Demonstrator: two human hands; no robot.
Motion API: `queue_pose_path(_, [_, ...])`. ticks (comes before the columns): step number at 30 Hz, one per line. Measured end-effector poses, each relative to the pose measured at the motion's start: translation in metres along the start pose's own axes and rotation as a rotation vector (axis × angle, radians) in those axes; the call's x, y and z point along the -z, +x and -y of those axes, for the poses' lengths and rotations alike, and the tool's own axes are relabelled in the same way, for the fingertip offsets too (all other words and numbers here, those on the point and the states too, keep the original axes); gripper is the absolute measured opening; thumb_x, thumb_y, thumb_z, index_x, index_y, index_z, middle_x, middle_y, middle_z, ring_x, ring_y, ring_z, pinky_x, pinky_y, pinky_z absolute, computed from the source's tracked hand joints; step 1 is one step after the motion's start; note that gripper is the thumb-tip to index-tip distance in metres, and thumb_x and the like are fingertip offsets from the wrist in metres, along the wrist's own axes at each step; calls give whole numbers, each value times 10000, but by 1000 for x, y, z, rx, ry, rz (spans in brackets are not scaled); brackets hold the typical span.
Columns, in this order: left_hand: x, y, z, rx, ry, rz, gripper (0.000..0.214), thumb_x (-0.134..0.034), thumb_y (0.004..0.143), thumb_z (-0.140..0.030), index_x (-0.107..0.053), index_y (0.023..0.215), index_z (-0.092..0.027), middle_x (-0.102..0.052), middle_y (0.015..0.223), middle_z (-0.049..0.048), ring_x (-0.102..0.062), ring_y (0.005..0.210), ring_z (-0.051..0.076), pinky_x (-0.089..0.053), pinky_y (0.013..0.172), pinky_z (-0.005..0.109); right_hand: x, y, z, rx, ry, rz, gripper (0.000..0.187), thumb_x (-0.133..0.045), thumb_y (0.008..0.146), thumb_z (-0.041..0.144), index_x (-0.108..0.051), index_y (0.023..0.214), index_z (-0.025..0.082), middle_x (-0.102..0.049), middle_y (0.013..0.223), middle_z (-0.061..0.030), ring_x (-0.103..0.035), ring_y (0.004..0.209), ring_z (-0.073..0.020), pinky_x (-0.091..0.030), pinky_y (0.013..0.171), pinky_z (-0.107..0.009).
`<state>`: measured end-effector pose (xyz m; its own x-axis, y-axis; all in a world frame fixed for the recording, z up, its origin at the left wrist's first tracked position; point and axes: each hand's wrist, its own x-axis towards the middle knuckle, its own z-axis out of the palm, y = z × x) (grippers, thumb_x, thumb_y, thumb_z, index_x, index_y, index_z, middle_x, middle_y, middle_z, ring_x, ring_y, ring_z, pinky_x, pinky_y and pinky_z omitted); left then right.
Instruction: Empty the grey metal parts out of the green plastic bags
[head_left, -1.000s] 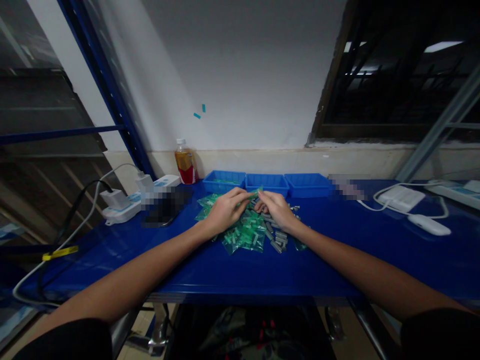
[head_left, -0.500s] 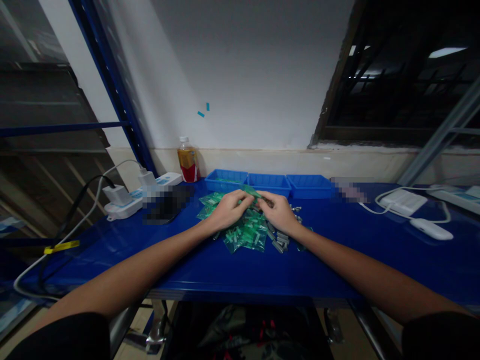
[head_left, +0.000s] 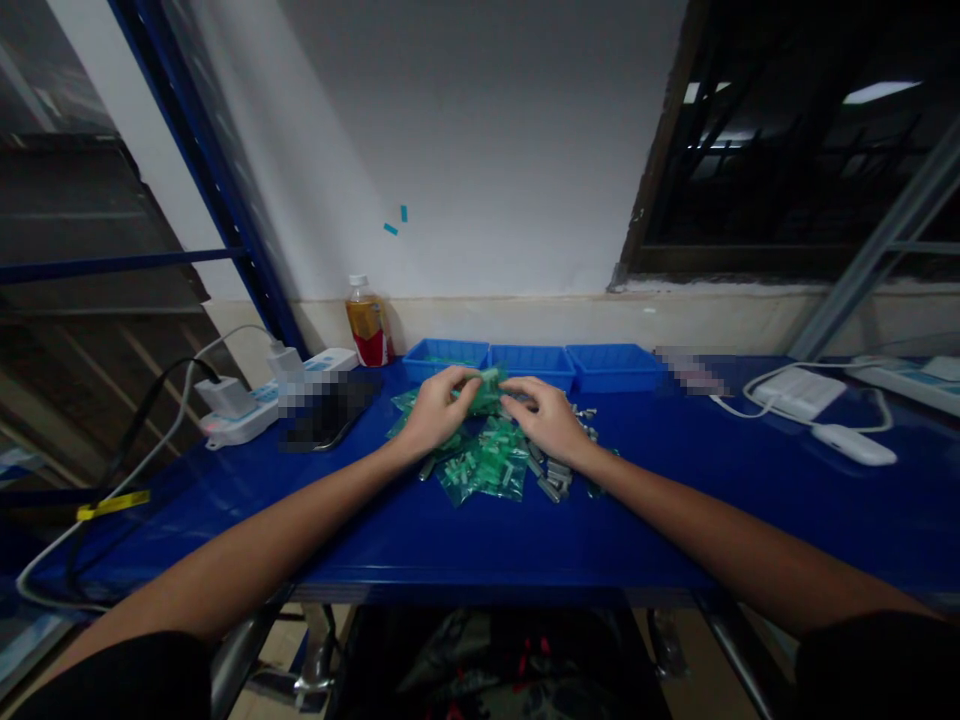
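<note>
Between my hands, above the pile, is a small green plastic bag (head_left: pixel 490 382). My left hand (head_left: pixel 439 412) pinches its left side between thumb and fingers. At its right edge are the fingertips of my right hand (head_left: pixel 553 420), curled in with the thumb close to the index finger. Beneath lies a heap of similar green bags (head_left: pixel 484 465) with small pieces inside, partly covered by my hands. Loose grey metal cylinders (head_left: pixel 551 480) lie below my right hand, and small metal screws (head_left: pixel 585 413) show just beyond it.
Three blue bins stand along the wall: a left bin (head_left: pixel 446 372) with green bits inside, a middle bin (head_left: pixel 532 380) and a right bin (head_left: pixel 615 380). A drink bottle (head_left: pixel 367 325), power strip (head_left: pixel 255 410) and blurred dark phone (head_left: pixel 330 415) are left. A white charger (head_left: pixel 799 393) lies right.
The green bag now stands more upright and shows more between my hands. My fingers have moved apart to its two sides. The whole view has shifted slightly.
</note>
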<state>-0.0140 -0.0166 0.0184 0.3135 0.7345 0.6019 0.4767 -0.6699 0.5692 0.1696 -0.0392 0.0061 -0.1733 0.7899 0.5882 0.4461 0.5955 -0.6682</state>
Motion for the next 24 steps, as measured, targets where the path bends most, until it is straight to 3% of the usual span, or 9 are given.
queue_pose_path(3, [1,-4,-5,-259,181,55,263,-452,905,-286,-638,1043,-161,-624,946,82,-570,873,170,-452,800,301,0,4,-2,-84,52,-29,350,-455,877,419,-688,796,171,-683,875,-70,-609,882,-198,-442,822,-323])
queue_pose_path(5, [-1,-6,-4,-361,232,97,271,-452,910,-272,-627,1095,-179,-622,985,89,-570,897,170,-459,816,309,0,6,-6,-127,80,-52,420,-417,886,475,-673,737,177,-678,874,-69,-603,908,-205,-425,852,-334])
queue_pose_path(9, [-4,-8,1,-416,297,126,271,-474,905,-287,-623,1118,-208,-622,1017,86,-567,925,184,-470,810,327,-2,8,-12,-128,47,-125,394,-472,845,468,-620,628,173,-641,885,-78,-578,911,-203,-420,824,-317])
queue_pose_path(13, [-4,-8,2,-391,297,155,282,-486,897,-299,-608,1129,-194,-614,1036,89,-561,960,191,-460,838,333,-2,6,-12,-163,93,-36,393,-458,847,469,-542,597,178,-530,575,-3,-519,587,-143,-393,555,-256])
queue_pose_path(18, [-1,-6,-6,-211,185,156,289,-463,895,-388,-637,993,-179,-630,961,67,-570,922,191,-448,820,324,-1,3,-8,-133,182,-15,320,-466,848,431,-566,678,178,-440,488,46,-425,453,-103,-319,450,-222])
queue_pose_path(21, [-1,-2,-8,34,-2,143,417,-356,917,-455,-641,899,-152,-646,856,61,-587,820,182,-446,751,308,-2,1,-4,-99,147,-8,265,-468,850,360,-656,885,176,-503,517,35,-462,463,-114,-349,461,-230])
queue_pose_path(24, [0,3,-5,289,-235,144,564,-246,916,-523,-627,791,-128,-631,724,64,-580,688,166,-429,647,284,-1,-2,0,-3,28,-3,294,-472,841,274,-676,1032,186,-634,679,-14,-542,561,-134,-412,544,-254])
